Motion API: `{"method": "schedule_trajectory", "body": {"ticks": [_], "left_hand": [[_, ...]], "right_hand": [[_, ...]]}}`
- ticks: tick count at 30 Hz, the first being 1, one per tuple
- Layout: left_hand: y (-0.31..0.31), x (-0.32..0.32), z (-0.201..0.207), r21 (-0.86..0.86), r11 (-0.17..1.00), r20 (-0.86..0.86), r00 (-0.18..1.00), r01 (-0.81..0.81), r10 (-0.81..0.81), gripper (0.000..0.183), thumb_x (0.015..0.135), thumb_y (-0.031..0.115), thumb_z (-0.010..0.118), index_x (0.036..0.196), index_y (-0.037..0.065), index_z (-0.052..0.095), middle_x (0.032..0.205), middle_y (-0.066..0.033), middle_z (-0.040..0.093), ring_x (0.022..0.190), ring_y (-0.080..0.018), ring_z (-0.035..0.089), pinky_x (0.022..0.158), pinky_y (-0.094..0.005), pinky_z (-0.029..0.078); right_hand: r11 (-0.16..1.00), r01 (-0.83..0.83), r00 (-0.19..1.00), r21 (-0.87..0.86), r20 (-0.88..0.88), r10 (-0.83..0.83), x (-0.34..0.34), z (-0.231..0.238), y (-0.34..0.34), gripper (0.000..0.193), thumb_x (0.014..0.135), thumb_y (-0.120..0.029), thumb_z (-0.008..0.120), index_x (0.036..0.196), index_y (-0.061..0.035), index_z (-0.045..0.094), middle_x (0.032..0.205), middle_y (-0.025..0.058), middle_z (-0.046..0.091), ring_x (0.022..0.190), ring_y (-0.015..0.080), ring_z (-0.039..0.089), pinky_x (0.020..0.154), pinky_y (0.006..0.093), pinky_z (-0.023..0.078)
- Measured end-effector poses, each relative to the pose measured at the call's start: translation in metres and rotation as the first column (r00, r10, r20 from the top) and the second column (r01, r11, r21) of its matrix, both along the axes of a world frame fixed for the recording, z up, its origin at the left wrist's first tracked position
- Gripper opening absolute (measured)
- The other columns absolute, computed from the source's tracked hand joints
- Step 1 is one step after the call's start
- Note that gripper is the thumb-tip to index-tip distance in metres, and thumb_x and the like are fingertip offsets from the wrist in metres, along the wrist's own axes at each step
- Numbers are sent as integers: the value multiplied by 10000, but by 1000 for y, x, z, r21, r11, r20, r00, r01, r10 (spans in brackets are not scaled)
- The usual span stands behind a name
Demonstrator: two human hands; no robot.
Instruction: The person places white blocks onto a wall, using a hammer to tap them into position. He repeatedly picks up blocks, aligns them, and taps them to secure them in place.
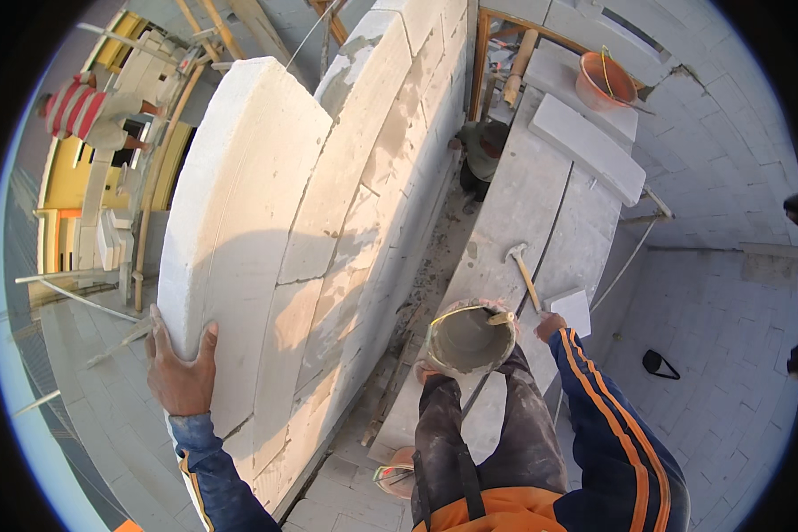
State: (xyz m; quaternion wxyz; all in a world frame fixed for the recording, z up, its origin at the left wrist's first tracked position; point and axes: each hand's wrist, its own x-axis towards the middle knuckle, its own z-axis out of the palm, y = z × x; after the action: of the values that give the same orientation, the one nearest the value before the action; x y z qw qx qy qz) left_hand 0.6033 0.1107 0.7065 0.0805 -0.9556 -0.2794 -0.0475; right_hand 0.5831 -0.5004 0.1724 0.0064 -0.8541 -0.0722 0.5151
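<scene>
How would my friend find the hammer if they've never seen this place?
Start at the pale block wall, then look right to the long grey platform. Beyond the bucket of grey paste, a little to its right, is the hammer. Unlike the stubby handle at the bucket's rim, it has a long wooden handle and a pale crosswise head.

The person's bare right hand (551,328) hides the end of the wooden-handled grey hammer (527,277). A black thing (797,211) is cut off at the right edge.
</scene>
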Motion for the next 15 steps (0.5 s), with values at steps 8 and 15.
{"method": "schedule_trajectory", "body": {"ticks": [8, 15], "left_hand": [[15, -13, -5, 24, 999, 44, 998, -36, 35, 924, 825, 703, 651, 1317, -75, 578, 955, -297, 674, 863, -382, 693, 853, -556, 529], [14, -19, 3, 225, 962, -81, 981, -156, 178, 1015, 655, 777, 771, 1180, -73, 597, 860, -235, 681, 730, -372, 710, 743, -509, 585]], "right_hand": [[867, 472, 838, 159, 225, -497, 70, -256, -17, 870, 888, -343, 679, 1522, 68, 248, 1405, 359, 464, 1282, 498, 499, 1093, 464, 430], [851, 494, 800, -175, 476, -366, 44, -337, 19, 589, 938, -286, 617, 1420, -61, 364, 1293, 244, 553, 1196, 420, 579, 959, 514, 516]]}}
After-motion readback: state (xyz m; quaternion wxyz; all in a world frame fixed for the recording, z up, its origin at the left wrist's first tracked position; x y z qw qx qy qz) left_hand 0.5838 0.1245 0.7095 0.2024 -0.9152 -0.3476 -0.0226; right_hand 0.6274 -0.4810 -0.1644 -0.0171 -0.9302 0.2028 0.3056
